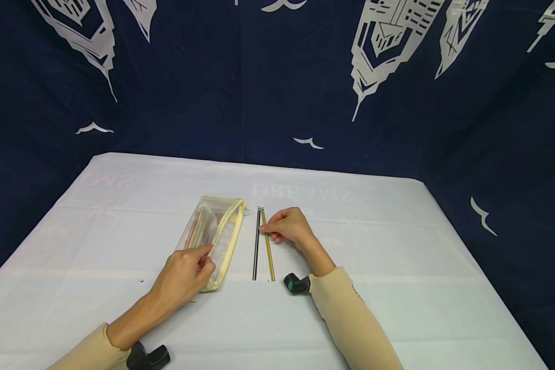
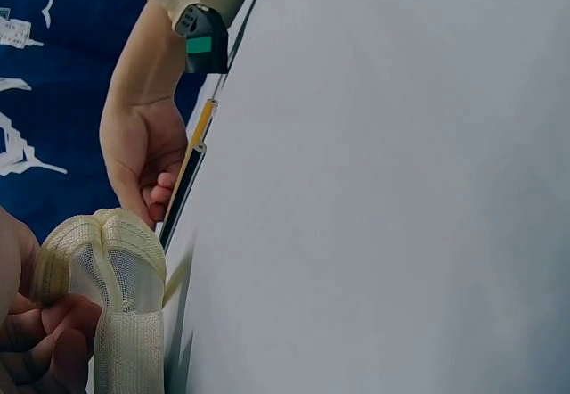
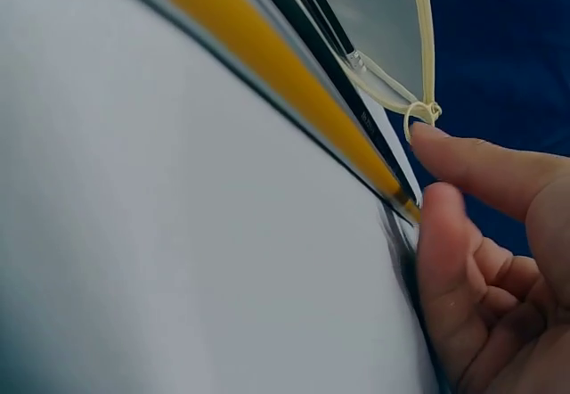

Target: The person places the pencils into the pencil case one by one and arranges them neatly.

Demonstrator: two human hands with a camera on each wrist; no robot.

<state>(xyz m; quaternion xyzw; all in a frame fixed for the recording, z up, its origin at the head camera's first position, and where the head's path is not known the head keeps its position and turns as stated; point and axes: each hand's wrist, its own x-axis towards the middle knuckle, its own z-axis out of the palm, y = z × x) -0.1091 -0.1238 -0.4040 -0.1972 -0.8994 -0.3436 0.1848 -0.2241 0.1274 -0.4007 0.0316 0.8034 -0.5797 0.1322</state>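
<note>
My left hand (image 1: 185, 272) pinches the edge of a see-through mesh pencil case (image 1: 226, 257) with a cream zip. The case's mouth gapes in the left wrist view, and several slim pencils (image 1: 196, 228) show inside it. To its right, a black pencil (image 1: 256, 257) and a yellow pencil (image 1: 270, 257) lie on the white cloth, close together at their far ends. Over the far half of these two is my right hand (image 1: 289, 226). In the right wrist view its thumb (image 3: 443, 225) and forefinger (image 3: 472, 162) are apart, beside the pencils' far ends.
A white cloth (image 1: 374, 308) covers the table. Behind the table hangs a navy curtain (image 1: 189, 103) with white prints. Black wrist cameras (image 1: 297, 283) sit at both cuffs. A small dark speck (image 1: 142, 281) lies left of the case.
</note>
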